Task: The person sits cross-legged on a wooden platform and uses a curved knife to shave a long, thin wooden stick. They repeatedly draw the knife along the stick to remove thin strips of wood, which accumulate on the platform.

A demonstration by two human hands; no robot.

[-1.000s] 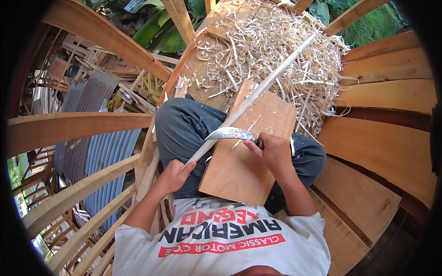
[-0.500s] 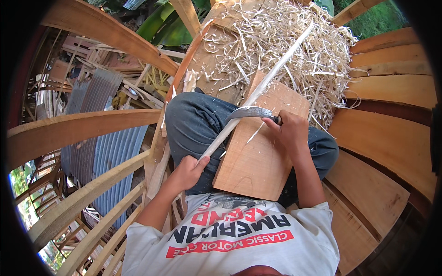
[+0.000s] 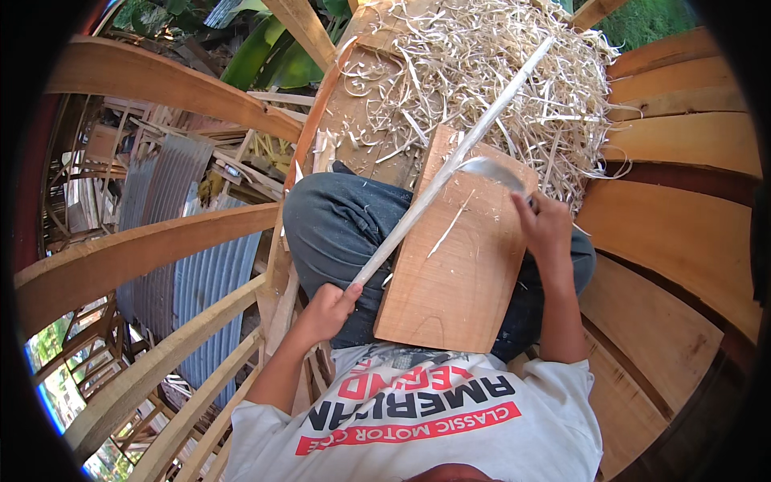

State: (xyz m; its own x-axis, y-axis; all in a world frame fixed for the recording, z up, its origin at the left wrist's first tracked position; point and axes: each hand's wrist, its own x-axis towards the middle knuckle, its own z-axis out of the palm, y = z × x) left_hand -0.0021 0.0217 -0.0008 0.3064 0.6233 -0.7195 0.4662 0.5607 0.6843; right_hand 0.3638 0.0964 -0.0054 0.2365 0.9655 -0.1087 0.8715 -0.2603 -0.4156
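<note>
My left hand (image 3: pixel 327 310) is closed round the near end of a long pale wooden stick (image 3: pixel 438 185), which slants up and away to the right. The stick crosses a flat wooden board (image 3: pixel 454 265) lying on my lap. In my right hand (image 3: pixel 548 225) is a curved sickle (image 3: pixel 496 173), gripped by its handle, which the fingers mostly hide. Its blade, blurred by motion, is over the board's far part, with the tip close to the stick's right side. One thin shaving (image 3: pixel 450 227) rests on the board.
A large heap of curled wood shavings (image 3: pixel 490 72) covers the planks beyond the board. Wide planks (image 3: pixel 666 201) curve along the right side. Wooden rails (image 3: pixel 152 241) run along the left, with corrugated metal sheets (image 3: pixel 209 281) and scrap timber (image 3: pixel 241 173) lower down outside them.
My right hand has moved right and slightly nearer, drawing the sickle from across the stick's middle to its right side. My left hand has shifted slightly nearer with the stick.
</note>
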